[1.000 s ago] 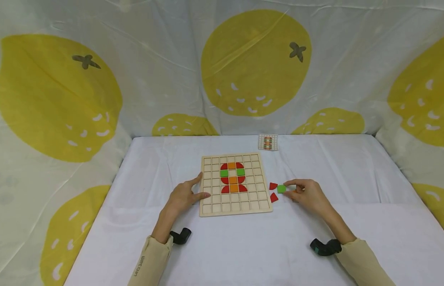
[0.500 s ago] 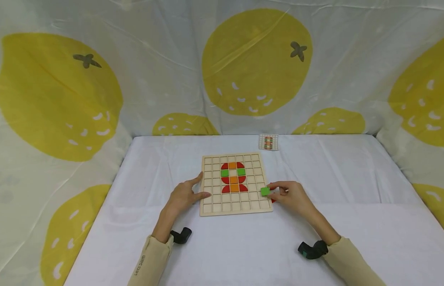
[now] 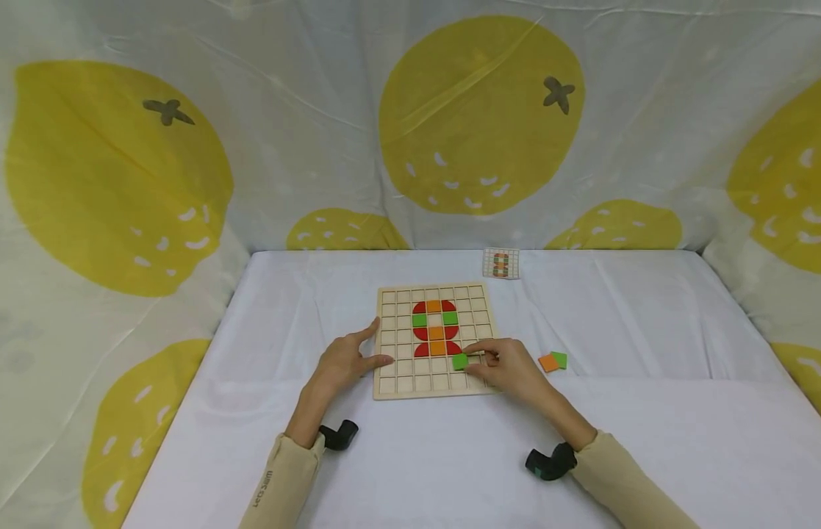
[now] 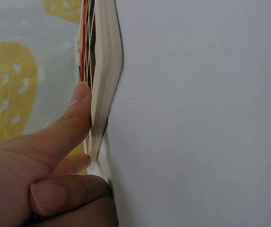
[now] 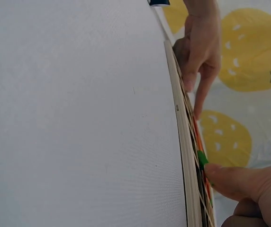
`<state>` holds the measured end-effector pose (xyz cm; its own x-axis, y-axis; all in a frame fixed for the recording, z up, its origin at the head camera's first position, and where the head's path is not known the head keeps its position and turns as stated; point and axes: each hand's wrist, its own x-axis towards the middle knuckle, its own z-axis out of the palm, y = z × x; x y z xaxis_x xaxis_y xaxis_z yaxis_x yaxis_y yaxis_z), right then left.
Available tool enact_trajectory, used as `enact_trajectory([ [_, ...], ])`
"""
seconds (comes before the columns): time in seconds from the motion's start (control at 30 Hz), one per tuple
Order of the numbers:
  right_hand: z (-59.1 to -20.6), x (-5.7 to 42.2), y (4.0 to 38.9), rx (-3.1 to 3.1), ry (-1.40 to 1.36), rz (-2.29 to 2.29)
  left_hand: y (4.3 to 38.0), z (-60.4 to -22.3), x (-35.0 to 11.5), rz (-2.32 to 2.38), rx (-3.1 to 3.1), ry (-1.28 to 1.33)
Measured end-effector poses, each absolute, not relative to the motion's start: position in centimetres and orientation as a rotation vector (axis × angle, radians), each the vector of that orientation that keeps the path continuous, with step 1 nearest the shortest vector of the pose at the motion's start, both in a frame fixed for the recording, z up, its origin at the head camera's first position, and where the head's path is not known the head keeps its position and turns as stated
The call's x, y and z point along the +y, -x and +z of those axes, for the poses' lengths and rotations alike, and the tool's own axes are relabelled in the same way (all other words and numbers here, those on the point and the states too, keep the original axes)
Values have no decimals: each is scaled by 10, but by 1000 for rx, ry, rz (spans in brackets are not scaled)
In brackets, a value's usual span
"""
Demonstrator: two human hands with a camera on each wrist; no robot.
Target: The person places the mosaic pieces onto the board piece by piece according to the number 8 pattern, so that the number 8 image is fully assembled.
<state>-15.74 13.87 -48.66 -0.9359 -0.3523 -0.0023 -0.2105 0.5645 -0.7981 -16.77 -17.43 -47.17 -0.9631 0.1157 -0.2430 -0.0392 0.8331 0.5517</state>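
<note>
A wooden grid board lies on the table, with red rounded pieces and orange and green squares in its middle cells. My left hand rests at the board's left edge, thumb and index finger spread along it, as the left wrist view shows from close by. Between thumb and index finger, my right hand pinches a green square tile. The tile is over the lower part of the board, just below the right red piece of the pattern. My right hand covers part of the board's right edge.
Right of the board, an orange tile overlaps a green tile on the white tablecloth. Behind the board lies a small pattern card printed with a similar design. A lemon-print curtain surrounds the table's back and sides.
My right hand has carried the green tile leftward from beside the board to over its lower cells, uncovering the orange and green tiles. The loose red pieces are now hidden. My left hand stays put.
</note>
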Motion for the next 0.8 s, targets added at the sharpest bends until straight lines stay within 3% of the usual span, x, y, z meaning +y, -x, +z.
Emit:
enact_trajectory([
  [0.8, -492, 134, 160, 2656, 505, -1309, 168, -471, -176, 861, 2738, -68],
])
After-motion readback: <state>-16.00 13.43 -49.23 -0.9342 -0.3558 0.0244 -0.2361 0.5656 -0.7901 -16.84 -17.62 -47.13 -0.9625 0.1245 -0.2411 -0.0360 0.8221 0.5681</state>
